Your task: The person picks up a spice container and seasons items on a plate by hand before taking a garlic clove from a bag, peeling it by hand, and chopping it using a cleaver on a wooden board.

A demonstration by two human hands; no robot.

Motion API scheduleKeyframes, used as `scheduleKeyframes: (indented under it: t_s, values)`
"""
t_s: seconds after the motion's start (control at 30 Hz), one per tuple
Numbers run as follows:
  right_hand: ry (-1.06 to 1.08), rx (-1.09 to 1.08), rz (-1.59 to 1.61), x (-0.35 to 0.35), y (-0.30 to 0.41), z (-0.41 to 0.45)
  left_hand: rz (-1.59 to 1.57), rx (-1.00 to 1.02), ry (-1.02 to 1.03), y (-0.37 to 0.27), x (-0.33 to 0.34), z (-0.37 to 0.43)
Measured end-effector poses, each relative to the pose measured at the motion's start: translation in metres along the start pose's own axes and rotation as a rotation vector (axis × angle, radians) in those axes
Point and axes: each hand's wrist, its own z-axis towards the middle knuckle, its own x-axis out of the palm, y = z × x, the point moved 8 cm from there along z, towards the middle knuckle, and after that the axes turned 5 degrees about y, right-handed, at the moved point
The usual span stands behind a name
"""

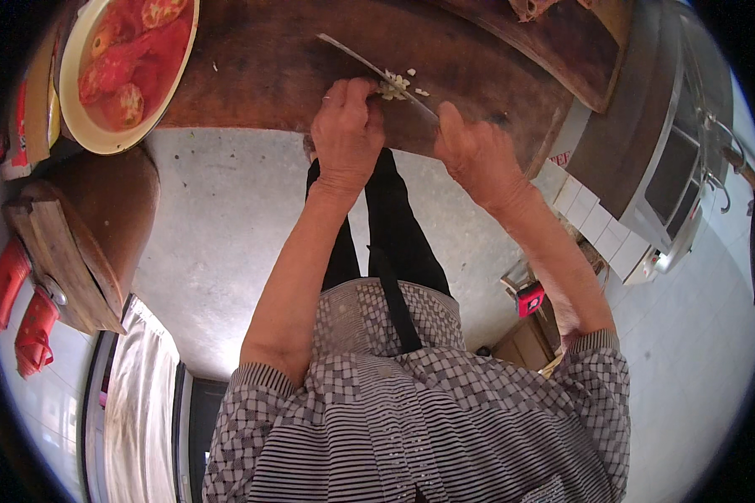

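Observation:
My right hand (478, 151) is closed around the handle end of a knife (371, 68), whose blade points to the upper left over a dark wooden board or tabletop (258, 75). Small pale chopped pieces, perhaps garlic (395, 87), lie on both sides of the blade. My left hand (350, 129) rests on the wood just left of the pieces, fingers bent, with the fingertips near the blade. Whether it pinches something is hidden by the fingers. A few loose bits lie to the right of the blade.
A pale enamel basin (123, 143) with tomatoes (110, 75) in reddish liquid stands at the upper left. Another wooden board (541, 44) lies at the upper right. Further right is a counter (623, 144) with white tiles. Below the basin is a brown rounded vessel (126, 214).

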Motion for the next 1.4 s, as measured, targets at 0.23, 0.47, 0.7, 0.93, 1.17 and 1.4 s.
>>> scheduleKeyframes:
  t_s: [0.23,0.47,0.7,0.93,1.17,1.4]
  values:
    - [0.045,-0.020,-0.044,0.000,-0.010,0.003,0.010,0.020,-0.013,-0.003,-0.005,0.001]
    - [0.085,-0.076,-0.172,-0.025,0.003,0.019,0.046,0.059,-0.062,0.002,-0.012,-0.004]
    - [-0.045,-0.105,-0.035,-0.013,-0.005,0.018,0.217,0.002,0.044,-0.003,-0.008,0.006]
    - [0.140,-0.057,-0.104,-0.010,-0.019,0.026,0.219,0.026,0.030,-0.008,-0.008,0.010]
    - [0.068,-0.156,-0.146,-0.038,-0.009,0.032,0.131,0.023,0.025,-0.003,-0.009,0.008]
    - [-0.030,-0.144,-0.039,-0.028,-0.009,0.024,0.120,-0.003,0.045,-0.001,-0.006,0.004]
